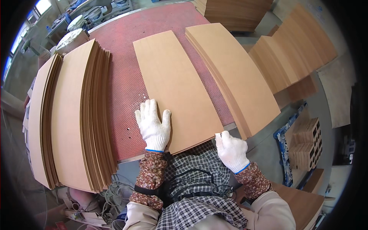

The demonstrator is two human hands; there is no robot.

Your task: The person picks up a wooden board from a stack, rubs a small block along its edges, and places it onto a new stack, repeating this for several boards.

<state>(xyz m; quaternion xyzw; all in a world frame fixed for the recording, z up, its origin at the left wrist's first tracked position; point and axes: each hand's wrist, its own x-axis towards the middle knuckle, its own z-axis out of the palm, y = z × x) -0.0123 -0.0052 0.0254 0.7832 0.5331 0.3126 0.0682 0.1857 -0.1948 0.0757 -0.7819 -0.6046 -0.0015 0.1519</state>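
Observation:
A long tan wooden panel (180, 88) lies in the middle of the table, its near end reaching the front edge. A second thin edge shows under it there. My left hand (154, 126), in a white knit glove, rests on the panel's left edge with its fingers stretched out and the thumb on the face. At the near right corner, my right hand (232, 150), gloved alike, is closed against the panel's edge. A small pale bit shows at its fingertips; I cannot make out what it is.
To the right lies a stack of panels (234, 73); two taller stacks (69, 99) (42, 111) stand at the left. The tabletop (124, 99) is red and textured. More stacked boards (295, 46) are beyond the right side, with slotted wooden pieces (304, 147) on a blue pallet.

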